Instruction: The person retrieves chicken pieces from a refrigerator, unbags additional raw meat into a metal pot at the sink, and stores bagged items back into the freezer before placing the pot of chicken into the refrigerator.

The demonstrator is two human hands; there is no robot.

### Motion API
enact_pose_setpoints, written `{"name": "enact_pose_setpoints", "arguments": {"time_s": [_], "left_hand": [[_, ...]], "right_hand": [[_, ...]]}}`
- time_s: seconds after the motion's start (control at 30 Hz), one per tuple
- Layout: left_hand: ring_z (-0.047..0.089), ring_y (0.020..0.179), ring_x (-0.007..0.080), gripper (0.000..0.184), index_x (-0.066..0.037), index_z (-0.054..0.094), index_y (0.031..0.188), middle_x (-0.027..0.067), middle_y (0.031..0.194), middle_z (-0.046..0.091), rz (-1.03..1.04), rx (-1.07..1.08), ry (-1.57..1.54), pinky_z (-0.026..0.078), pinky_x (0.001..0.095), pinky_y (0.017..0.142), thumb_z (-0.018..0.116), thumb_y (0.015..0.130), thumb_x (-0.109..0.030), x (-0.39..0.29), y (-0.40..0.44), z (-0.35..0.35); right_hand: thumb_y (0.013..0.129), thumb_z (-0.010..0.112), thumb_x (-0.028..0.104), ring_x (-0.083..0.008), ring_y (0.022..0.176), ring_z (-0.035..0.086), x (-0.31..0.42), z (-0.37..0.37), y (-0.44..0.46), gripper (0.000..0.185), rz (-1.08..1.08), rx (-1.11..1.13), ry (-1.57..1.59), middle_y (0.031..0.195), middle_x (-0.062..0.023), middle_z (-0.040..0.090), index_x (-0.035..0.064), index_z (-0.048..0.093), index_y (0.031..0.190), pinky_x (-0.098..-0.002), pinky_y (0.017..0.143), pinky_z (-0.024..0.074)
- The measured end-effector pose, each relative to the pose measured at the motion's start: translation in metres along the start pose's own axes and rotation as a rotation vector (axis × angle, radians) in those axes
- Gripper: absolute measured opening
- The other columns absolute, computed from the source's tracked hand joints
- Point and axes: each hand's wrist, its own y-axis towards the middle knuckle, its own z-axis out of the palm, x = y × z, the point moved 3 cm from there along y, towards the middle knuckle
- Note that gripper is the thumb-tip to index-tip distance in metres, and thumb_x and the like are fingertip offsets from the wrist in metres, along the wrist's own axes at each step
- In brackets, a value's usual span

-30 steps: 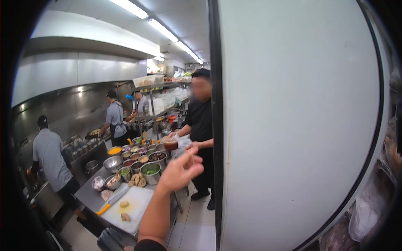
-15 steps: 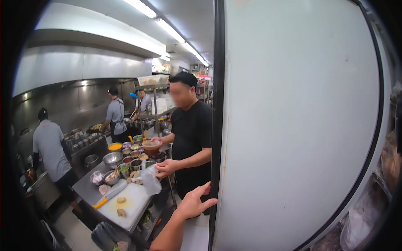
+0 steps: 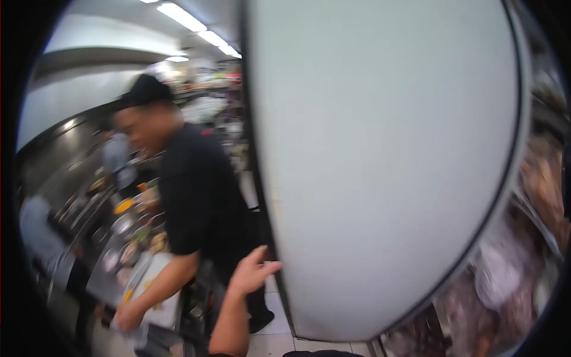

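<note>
My left hand (image 3: 253, 272) is raised at the dark-edged side of a large white door (image 3: 386, 166). Its fingers and thumb are spread apart, and the thumb lies against the door's edge. Nothing is enclosed in this hand. My right hand is out of view. Just left of my hand, a person in a black shirt and cap (image 3: 199, 190) bends over a steel prep table (image 3: 107, 268). That person's hand (image 3: 129, 315) reaches down over a dark bin (image 3: 160, 338) beside the table; what it holds is blurred.
A white cutting board (image 3: 169, 300) with a yellow-handled knife (image 3: 128, 294) lies on the table, near several food bowls. Two people in grey shirts stand by the cooking line on the left. Bagged meat (image 3: 499, 273) fills the space right of the door.
The view has turned, and the white door's edge sits further left. The person in black has come closer and bent down toward the bin. My left hand stays at the door edge.
</note>
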Motion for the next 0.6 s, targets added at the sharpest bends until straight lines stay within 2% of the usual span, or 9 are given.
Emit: {"name": "enact_pose_setpoints", "arguments": {"time_s": [0.07,0.1,0.17,0.2,0.27,0.3,0.37,0.4,0.6], "left_hand": [[0.063,0.095,0.0204,0.055,0.009,0.053,0.119,0.0158,0.112,0.062,-0.026,0.093,0.134,0.053,0.0325,0.082,0.075,0.080,-0.023,-0.012,0.007,0.000],[0.062,0.098,0.0219,0.049,0.009,0.054,0.116,0.0144,0.110,0.062,0.102,0.106,-0.263,0.052,0.0345,0.084,0.074,0.078,-0.016,0.018,0.016,0.013],[0.059,0.098,0.0221,0.033,0.009,0.054,0.110,0.0140,0.105,0.061,0.141,0.109,-0.213,0.049,0.0353,0.087,0.064,0.081,-0.004,0.051,0.029,0.026],[0.057,0.097,0.0209,0.028,0.009,0.054,0.106,0.0158,0.104,0.060,0.094,0.051,-0.295,0.047,0.0351,0.088,0.063,0.082,-0.003,0.073,0.036,0.037],[0.058,0.104,0.0260,0.056,0.013,0.042,0.124,0.0203,0.117,0.058,0.077,-0.051,-0.139,0.047,0.0367,0.093,0.065,0.088,-0.023,0.143,0.063,0.052],[0.059,0.105,0.0286,0.074,0.018,0.030,0.134,0.0232,0.121,0.057,0.082,-0.119,-0.072,0.046,0.0367,0.095,0.064,0.090,-0.032,0.151,0.071,0.056],[0.059,0.082,0.0287,0.053,0.012,0.059,0.109,0.0256,0.101,0.062,0.139,-0.032,-0.078,0.050,0.0386,0.072,0.063,0.090,-0.037,0.095,0.034,0.046],[0.057,0.079,0.0303,0.053,0.015,0.059,0.100,0.0259,0.092,0.063,0.025,-0.055,-0.080,0.047,0.0410,0.070,0.068,0.087,-0.036,0.116,0.047,0.049],[0.059,0.100,0.0363,0.065,0.017,0.049,0.121,0.0329,0.117,0.057,0.025,-0.037,-0.037,0.047,0.0413,0.089,0.067,0.087,-0.036,0.112,0.050,0.054]], "right_hand": [[0.089,0.048,0.024,-0.0370,0.137,0.029,0.043,-0.034,-0.037,0.060,-0.076,-0.053,-0.139,0.145,-0.0224,0.037,-0.0061,0.034,0.140,-0.0475,0.116,0.0147],[0.085,0.054,0.026,-0.0399,0.135,0.032,0.038,-0.005,-0.047,0.063,-0.136,-0.166,-0.059,0.142,-0.0231,0.041,-0.0041,0.038,0.138,-0.0503,0.115,0.0160],[0.076,0.066,0.031,-0.0414,0.138,0.025,0.092,-0.044,-0.122,0.073,0.054,-0.019,0.193,0.141,-0.0227,0.040,0.0001,0.040,0.137,-0.0501,0.116,0.0128],[0.075,0.068,0.039,-0.0426,0.139,0.022,0.074,0.012,-0.141,0.074,-0.117,0.075,-0.052,0.143,-0.0260,0.036,0.0015,0.046,0.134,-0.0493,0.116,0.0128],[0.078,0.064,0.054,-0.0425,0.140,0.019,0.088,0.035,-0.210,0.071,-0.018,0.545,-0.155,0.146,-0.0332,0.028,0.0034,0.056,0.128,-0.0487,0.117,0.0092],[0.078,0.063,0.057,-0.0485,0.140,0.013,0.087,0.050,-0.244,0.074,0.073,0.750,-0.114,0.151,-0.0274,0.023,0.0110,0.051,0.135,-0.0525,0.114,0.0203],[0.080,0.061,0.058,-0.0499,0.139,0.016,0.073,0.049,-0.329,0.072,0.208,1.007,-0.020,0.153,-0.0225,0.022,0.0152,0.050,0.137,-0.0566,0.109,0.0272],[0.079,0.060,0.060,-0.0440,0.135,0.030,0.068,0.039,-0.358,0.075,0.266,1.058,0.019,0.146,-0.0238,0.035,0.0085,0.054,0.132,-0.0514,0.107,0.0336],[0.076,0.060,0.060,-0.0342,0.117,0.055,-0.031,0.062,-0.531,0.076,0.478,1.201,0.077,0.123,-0.0262,0.057,-0.0051,0.062,0.115,-0.0393,0.101,0.0415]]}}
